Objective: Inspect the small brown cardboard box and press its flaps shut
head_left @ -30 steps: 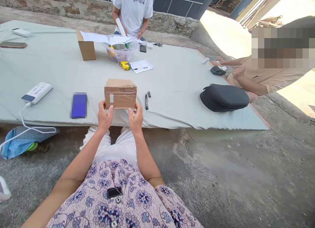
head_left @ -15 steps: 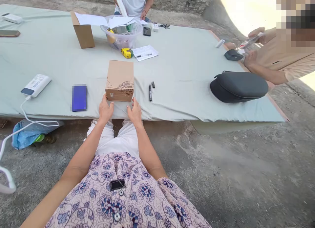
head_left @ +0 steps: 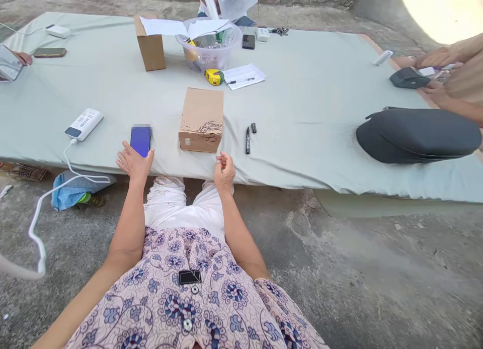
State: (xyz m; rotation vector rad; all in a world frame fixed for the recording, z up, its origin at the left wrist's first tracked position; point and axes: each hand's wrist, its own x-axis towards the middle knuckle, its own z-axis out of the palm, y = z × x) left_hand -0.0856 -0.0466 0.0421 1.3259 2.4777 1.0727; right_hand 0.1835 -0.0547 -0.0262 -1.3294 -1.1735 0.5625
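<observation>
As shown by head cam, L hand is spread open at near end of blue-screened phone, contact unclear; R hand is held half-open, loosely curled, just beside near R corner of cardboard box. Both items are supported by tabletop.

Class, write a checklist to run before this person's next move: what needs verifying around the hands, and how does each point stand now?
1. Cardboard box resting on the table: ok.
2. Right hand clear of the box: cannot tell; fingertips are close to its near corner.
3. Left hand touching the blue-screened phone: cannot tell; it is at the near edge.
4. Marker capped: not ok; cap lies beside it.
5. Cable plug at the power bank: ok.
</observation>
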